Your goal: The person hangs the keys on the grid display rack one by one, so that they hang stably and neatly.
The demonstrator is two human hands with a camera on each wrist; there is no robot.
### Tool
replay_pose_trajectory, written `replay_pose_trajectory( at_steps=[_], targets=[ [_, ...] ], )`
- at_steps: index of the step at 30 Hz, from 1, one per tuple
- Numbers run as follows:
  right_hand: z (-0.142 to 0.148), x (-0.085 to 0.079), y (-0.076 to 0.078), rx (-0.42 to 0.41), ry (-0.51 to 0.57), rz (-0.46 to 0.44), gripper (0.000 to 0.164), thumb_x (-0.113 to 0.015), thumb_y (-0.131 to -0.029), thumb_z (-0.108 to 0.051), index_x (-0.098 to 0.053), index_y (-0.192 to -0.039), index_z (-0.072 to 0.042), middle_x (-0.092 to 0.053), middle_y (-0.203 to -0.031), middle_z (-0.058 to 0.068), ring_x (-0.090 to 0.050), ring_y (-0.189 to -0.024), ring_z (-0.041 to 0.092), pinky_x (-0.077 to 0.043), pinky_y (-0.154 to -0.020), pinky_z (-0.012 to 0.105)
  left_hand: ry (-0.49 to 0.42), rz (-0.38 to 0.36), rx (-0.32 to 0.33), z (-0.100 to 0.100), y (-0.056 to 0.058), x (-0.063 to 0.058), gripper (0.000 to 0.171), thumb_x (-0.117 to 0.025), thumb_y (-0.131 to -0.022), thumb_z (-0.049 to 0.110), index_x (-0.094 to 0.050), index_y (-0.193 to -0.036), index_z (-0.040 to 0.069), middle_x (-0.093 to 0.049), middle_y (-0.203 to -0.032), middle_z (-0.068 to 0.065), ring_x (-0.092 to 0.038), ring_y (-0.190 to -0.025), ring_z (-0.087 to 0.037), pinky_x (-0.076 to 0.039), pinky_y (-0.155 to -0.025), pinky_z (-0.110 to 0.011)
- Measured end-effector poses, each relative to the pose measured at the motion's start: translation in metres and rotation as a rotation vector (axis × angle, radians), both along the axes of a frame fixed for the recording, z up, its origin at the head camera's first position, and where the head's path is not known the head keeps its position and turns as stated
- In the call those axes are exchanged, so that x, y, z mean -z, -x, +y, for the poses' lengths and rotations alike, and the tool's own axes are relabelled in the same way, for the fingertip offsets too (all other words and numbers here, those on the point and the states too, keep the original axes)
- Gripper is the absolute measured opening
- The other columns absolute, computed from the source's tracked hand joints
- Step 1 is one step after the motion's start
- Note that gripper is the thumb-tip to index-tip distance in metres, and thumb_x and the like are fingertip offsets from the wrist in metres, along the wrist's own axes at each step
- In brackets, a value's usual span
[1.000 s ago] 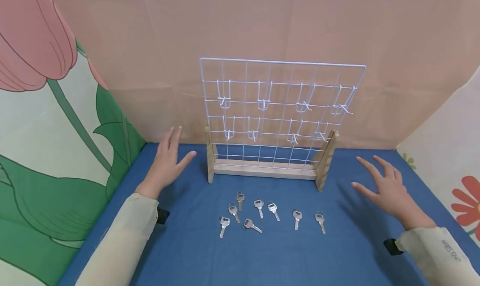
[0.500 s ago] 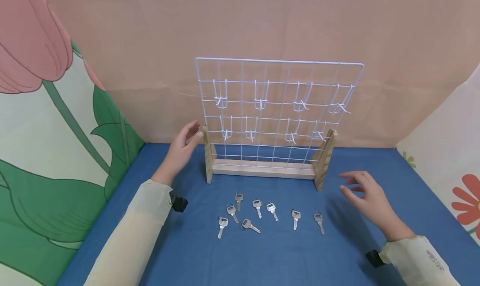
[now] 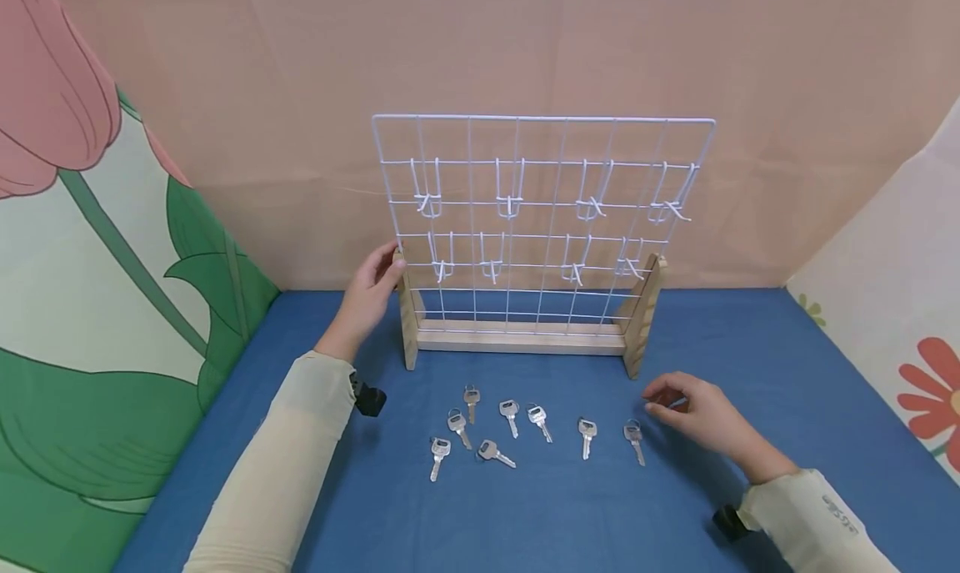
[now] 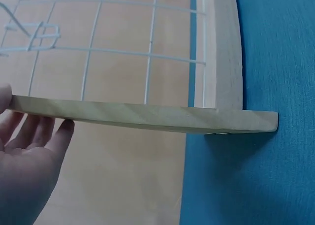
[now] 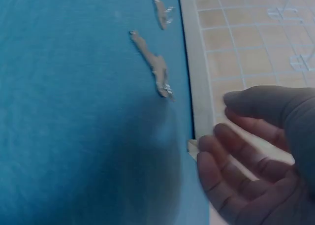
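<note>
A white wire grid rack with a wooden stand (image 3: 517, 339) stands upright on the blue cloth, small wire hooks (image 3: 508, 202) hung on it in two rows. My left hand (image 3: 365, 298) holds the top of the stand's left wooden side post (image 4: 147, 115), thumb on one face and fingers on the other. Several silver keys lie loose before the rack. Closest to my right hand (image 3: 697, 414) is the rightmost key (image 3: 633, 439), just left of its fingertips. That hand hovers with fingers loosely bent and nothing between them. In the right wrist view, the key (image 5: 158, 70) appears blurred.
A beige backdrop (image 3: 300, 123) rises behind the rack. Flower-printed panels flank the table at left (image 3: 97, 289) and right (image 3: 885, 306). Other keys, such as one (image 3: 587, 435) left of the rightmost, are spread across the cloth (image 3: 570, 523).
My left hand has moved right from open air and taken hold of the rack's left side post. My right hand has come left and down toward the rightmost key, its fingers bending inward.
</note>
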State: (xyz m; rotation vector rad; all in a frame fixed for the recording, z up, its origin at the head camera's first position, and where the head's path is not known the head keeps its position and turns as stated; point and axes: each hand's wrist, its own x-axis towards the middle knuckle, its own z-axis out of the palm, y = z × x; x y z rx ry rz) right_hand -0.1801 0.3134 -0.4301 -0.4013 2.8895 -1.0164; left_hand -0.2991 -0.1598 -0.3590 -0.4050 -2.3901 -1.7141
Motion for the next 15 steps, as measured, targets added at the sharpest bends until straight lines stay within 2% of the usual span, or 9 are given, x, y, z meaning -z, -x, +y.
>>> replay_pose_trajectory(
  at_steps=[4,7,11,15],
  targets=[
    [-0.004,0.008,0.001,-0.021,-0.003,-0.097,0.008,-0.074,-0.092,-0.013,-0.072,-0.100,-0.010,-0.068,-0.090,-0.002,-0.062,-0.077,0.014,-0.053,-0.063,0.029,-0.028,0.009,-0.015,0.000,0.002,0.004,0.053,-0.049,-0.109,0.026,-0.036,-0.156,0.003,-0.039,-0.158,-0.018,-0.039,-0.144,-0.031,-0.038,-0.114,-0.049],
    [-0.007,0.011,0.002,-0.031,-0.006,-0.144,0.007,-0.076,-0.091,-0.014,-0.071,-0.095,-0.010,-0.066,-0.083,-0.002,-0.058,-0.072,0.015,-0.049,-0.058,0.028,-0.037,0.013,-0.024,0.000,0.001,0.006,0.053,-0.049,-0.109,0.027,-0.037,-0.156,0.005,-0.040,-0.157,-0.017,-0.041,-0.143,-0.030,-0.040,-0.113,-0.049],
    [-0.010,0.013,0.003,-0.051,-0.018,-0.162,0.008,-0.077,-0.089,-0.013,-0.070,-0.089,-0.011,-0.063,-0.078,-0.003,-0.056,-0.069,0.015,-0.048,-0.057,0.027,-0.025,0.022,-0.045,0.002,-0.002,0.008,0.053,-0.047,-0.109,0.028,-0.037,-0.157,0.008,-0.039,-0.159,-0.013,-0.039,-0.144,-0.028,-0.038,-0.114,-0.045],
    [-0.012,0.012,0.005,-0.066,-0.026,-0.167,0.008,-0.076,-0.089,-0.010,-0.068,-0.088,-0.010,-0.063,-0.078,-0.003,-0.055,-0.068,0.014,-0.047,-0.057,0.027,-0.031,0.048,-0.056,0.005,-0.001,0.010,0.051,-0.046,-0.110,0.023,-0.037,-0.156,0.004,-0.040,-0.158,-0.014,-0.039,-0.144,-0.026,-0.035,-0.117,-0.042]
  ],
)
